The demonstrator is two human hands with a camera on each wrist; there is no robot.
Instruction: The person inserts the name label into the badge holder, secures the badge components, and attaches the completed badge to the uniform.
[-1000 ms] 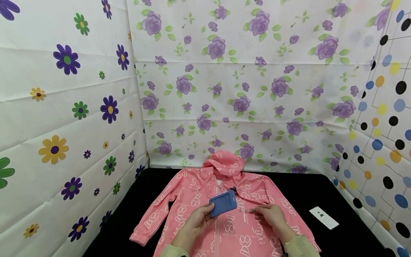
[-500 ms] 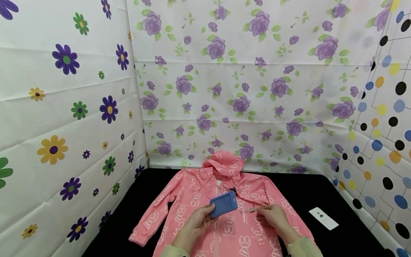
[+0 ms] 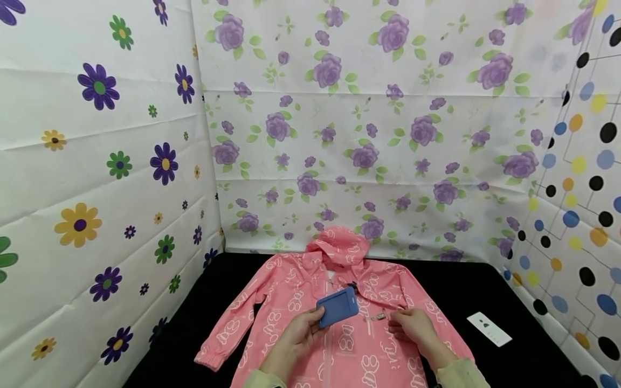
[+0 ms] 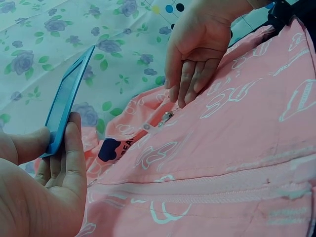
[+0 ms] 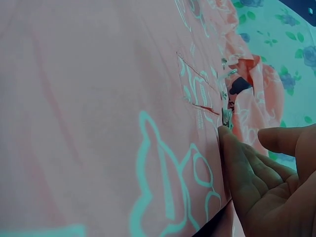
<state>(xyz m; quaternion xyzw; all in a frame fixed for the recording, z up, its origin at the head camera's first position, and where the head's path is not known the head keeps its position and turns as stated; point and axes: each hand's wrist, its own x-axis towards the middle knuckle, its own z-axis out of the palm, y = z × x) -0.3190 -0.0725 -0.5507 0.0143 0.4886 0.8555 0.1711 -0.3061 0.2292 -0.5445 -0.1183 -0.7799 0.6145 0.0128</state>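
Observation:
My left hand (image 3: pixel 302 330) pinches a blue card holder (image 3: pixel 338 308) by its lower left edge, thumb on the near face. It is held tilted above a pink hooded jacket (image 3: pixel 354 345) printed with white outline figures. A small metal clip (image 3: pixel 380 317) lies on the jacket's chest. Just right of the clip is my right hand (image 3: pixel 412 326), with loose fingers and nothing in them. In the right wrist view the fingertips (image 5: pixel 224 132) come right up to the clip (image 5: pixel 227 117). The left wrist view shows the card holder (image 4: pixel 67 101) almost edge-on.
A white card (image 3: pixel 489 328) with a dark green mark lies on the black tabletop (image 3: pixel 466 291) to the right. Patterned cloth walls (image 3: pixel 310 134) stand behind and at both sides. The jacket's hood (image 3: pixel 339 246) reaches the back wall.
My right fingers have let go of the metal clip and drawn slightly to the right, leaving it in view on the jacket. The left hand and card holder have barely moved.

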